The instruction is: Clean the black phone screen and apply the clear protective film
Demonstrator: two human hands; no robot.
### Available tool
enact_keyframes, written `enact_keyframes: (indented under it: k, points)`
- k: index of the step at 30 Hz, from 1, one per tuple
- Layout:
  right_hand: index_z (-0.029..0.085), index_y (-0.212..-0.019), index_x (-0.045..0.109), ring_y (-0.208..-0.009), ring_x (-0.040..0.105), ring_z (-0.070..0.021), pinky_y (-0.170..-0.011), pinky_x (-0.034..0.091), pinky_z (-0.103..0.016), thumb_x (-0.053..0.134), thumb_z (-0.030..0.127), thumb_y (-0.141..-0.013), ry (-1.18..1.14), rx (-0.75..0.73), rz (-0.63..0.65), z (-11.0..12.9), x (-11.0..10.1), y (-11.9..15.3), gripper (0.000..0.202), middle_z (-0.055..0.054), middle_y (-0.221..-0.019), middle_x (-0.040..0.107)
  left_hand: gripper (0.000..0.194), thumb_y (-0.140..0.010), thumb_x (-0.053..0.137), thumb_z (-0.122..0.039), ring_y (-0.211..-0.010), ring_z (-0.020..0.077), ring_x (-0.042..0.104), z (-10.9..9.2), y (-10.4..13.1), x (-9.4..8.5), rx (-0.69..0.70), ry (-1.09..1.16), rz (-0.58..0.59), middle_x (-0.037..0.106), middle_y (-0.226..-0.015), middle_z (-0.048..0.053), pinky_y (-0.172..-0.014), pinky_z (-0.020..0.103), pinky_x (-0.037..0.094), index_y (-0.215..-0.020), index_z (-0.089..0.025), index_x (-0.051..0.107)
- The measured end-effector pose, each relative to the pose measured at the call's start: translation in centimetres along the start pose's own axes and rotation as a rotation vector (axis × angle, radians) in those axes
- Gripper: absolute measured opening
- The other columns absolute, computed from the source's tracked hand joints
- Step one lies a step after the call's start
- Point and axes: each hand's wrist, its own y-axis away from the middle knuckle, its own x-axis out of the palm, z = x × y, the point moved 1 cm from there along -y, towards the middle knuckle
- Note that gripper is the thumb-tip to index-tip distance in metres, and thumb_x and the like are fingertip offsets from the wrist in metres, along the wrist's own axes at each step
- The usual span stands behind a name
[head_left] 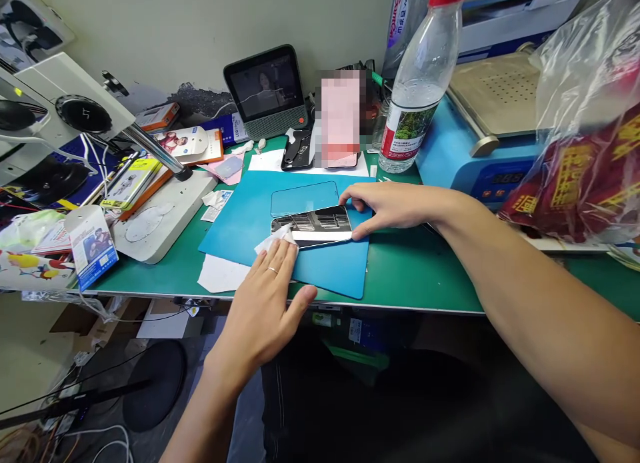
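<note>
A smartphone point(320, 223) with a dark, shiny face lies on a blue mat point(330, 270). At its right end, the thumb and fingers of my right hand point(385, 206) grip it by the edges. My left hand point(267, 296), with a ring on one finger, presses a folded white wipe point(280, 238) onto the phone's left end; the fingers lie together and the thumb stands apart. Just behind the phone, a clear glass screen protector point(303, 198) with a dark outline rests on the mat. White paper point(223, 274) sticks out from under the mat's front left.
A smart display point(267, 90) and a black phone case point(299, 150) stand at the back. To the right are a water bottle point(415, 96), a blue machine point(450, 150) and a plastic bag of red packets point(575, 176). A microscope stand point(157, 146) and boxes crowd the left.
</note>
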Motion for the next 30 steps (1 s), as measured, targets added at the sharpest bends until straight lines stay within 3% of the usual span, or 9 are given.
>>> enact_keyframes:
  k: [5,10,16,19,23,26,30]
  points:
    - [0.027,-0.123,0.067,-0.079,0.061,-0.0243,-0.066,0.047,-0.035,0.081,0.060,-0.070,-0.027,-0.067,-0.019,-0.6,0.0,0.1,0.063,-0.004,-0.097,0.067,0.078,-0.110,0.031,-0.061,-0.162,0.0329,0.026,-2.8,-2.5,0.2,0.093,0.061,0.025,0.034,-0.170,0.020,-0.132,0.055,0.028,-0.164,-0.005,0.035]
    - [0.025,-0.121,0.070,-0.078,0.062,-0.0228,-0.069,0.048,-0.035,0.067,0.048,-0.085,-0.082,-0.105,0.001,-1.2,0.0,0.2,0.043,-0.005,-0.095,0.069,0.085,-0.109,0.025,-0.066,-0.162,0.0323,0.025,-5.7,-5.3,0.7,0.130,0.107,0.033,0.034,-0.170,0.020,-0.133,0.050,0.025,-0.162,-0.002,0.038]
    - [0.023,-0.113,0.073,-0.090,0.068,-0.0259,-0.077,0.049,-0.036,0.059,0.046,-0.090,-0.131,-0.041,-0.061,-1.0,0.2,-0.3,0.035,-0.006,-0.101,0.077,0.084,-0.110,0.027,-0.064,-0.161,0.0322,0.028,-7.0,-8.2,1.1,0.101,0.070,-0.017,0.036,-0.169,0.024,-0.132,0.047,0.027,-0.159,0.002,0.040]
    - [0.022,-0.113,0.070,-0.081,0.065,-0.0232,-0.074,0.048,-0.034,0.057,0.044,-0.091,-0.147,-0.001,-0.128,-0.7,0.3,-0.4,0.033,-0.005,-0.092,0.075,0.078,-0.111,0.028,-0.061,-0.159,0.0329,0.034,-6.3,-9.2,1.1,0.096,0.060,-0.044,0.041,-0.166,0.024,-0.130,0.048,0.030,-0.156,0.000,0.044]
    - [0.021,-0.115,0.068,-0.076,0.061,-0.0209,-0.072,0.046,-0.033,0.055,0.035,-0.092,-0.143,0.036,-0.156,-0.4,0.3,-0.3,0.030,-0.004,-0.089,0.072,0.073,-0.112,0.030,-0.057,-0.158,0.0354,0.037,-3.9,-9.3,1.1,0.030,0.037,-0.099,0.043,-0.165,0.025,-0.127,0.052,0.033,-0.155,-0.001,0.045]
    - [0.022,-0.112,0.070,-0.080,0.062,-0.0220,-0.072,0.046,-0.034,0.057,0.035,-0.090,-0.119,0.063,-0.124,-0.1,0.3,-0.3,0.028,-0.005,-0.093,0.072,0.067,-0.113,0.030,-0.052,-0.158,0.0351,0.037,-1.4,-7.9,0.9,-0.028,0.008,-0.110,0.042,-0.166,0.025,-0.127,0.052,0.034,-0.157,-0.003,0.043]
    - [0.026,-0.111,0.070,-0.072,0.060,-0.0212,-0.066,0.044,-0.035,0.064,0.049,-0.088,-0.110,0.045,-0.046,-0.2,0.2,-0.2,0.033,-0.003,-0.085,0.068,0.065,-0.114,0.026,-0.048,-0.160,0.0339,0.031,1.5,-4.6,0.5,-0.076,-0.007,-0.073,0.037,-0.169,0.022,-0.128,0.056,0.032,-0.159,-0.005,0.041]
